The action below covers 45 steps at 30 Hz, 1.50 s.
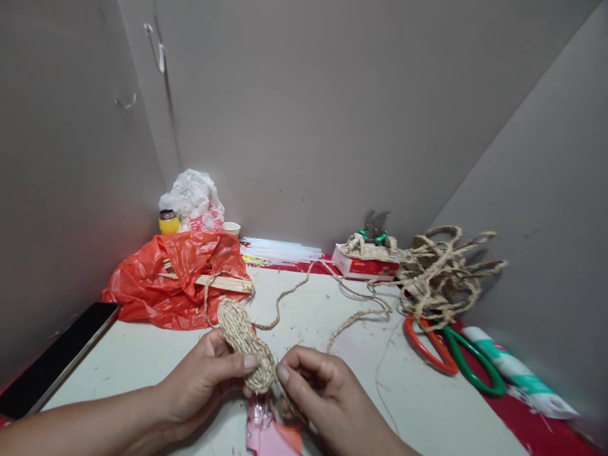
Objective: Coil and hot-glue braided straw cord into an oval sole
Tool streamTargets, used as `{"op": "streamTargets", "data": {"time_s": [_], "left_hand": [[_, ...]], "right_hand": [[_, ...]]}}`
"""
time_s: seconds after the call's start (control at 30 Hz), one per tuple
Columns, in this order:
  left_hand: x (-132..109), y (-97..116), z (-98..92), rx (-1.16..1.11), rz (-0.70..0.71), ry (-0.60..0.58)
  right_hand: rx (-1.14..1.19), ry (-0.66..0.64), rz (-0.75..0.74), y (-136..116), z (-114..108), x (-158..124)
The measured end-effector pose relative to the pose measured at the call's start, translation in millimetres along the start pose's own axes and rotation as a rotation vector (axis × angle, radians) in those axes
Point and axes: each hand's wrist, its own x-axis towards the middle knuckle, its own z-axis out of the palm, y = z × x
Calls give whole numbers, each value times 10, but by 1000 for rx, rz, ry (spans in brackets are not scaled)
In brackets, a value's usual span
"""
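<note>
A coiled straw sole (pixel 247 345), shaped like a small shoe sole, is tilted up over the table's near middle. My left hand (pixel 209 373) grips its lower part, thumb across the front and fingers behind. At the sole's right edge, my right hand (pixel 323 392) is closed in a pinch on the braided straw cord (pixel 289 403), a piece of which shows below the fingers. More braided cord (pixel 280 304) loops over the white table behind both hands. Below the sole lies a pink and orange item (pixel 270 430), partly hidden by my hands.
A red plastic bag (pixel 175 278) with wooden strips and a phone (pixel 57 354) lie left. Clear sticks (pixel 280 250) line the back. Right are a red box (pixel 365 265), a straw cord heap (pixel 441 278), orange and green scissor handles (pixel 475 361) and a white-green roll (pixel 520 370).
</note>
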Motion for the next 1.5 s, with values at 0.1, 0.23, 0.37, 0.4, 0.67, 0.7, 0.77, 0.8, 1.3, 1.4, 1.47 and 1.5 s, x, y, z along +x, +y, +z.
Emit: {"op": "streamTargets", "data": {"time_s": [0.1,0.23,0.37,0.4,0.67,0.7,0.77,0.8,1.3,1.4,1.47,1.5], "left_hand": [[10,-8,-1,-3,13,11],[26,-3,3,-23,41,22],[14,9,6,-40,47,26],[9,12,9,-46,49,24],[7,23,29,-78,79,24],[4,23,26,-78,81,22],[-4,22,18,-80,83,17],[-8,22,16,-82,82,14],[-11,28,37,-100,81,6],[-7,13,32,-91,74,13],[-3,4,34,-86,76,21],[-3,1,37,-80,80,23]], "right_hand": [[10,30,-37,0,0,9],[-153,101,-134,-19,-11,8],[-296,142,-243,-28,-22,2],[-300,137,-237,-25,-24,-1],[52,124,-20,28,-22,10],[99,117,0,27,-21,17],[177,96,38,15,-16,24],[207,87,52,5,-13,25],[334,73,34,27,-14,13],[344,114,17,24,8,13],[298,142,-17,21,26,8],[258,158,-43,23,33,3]]}}
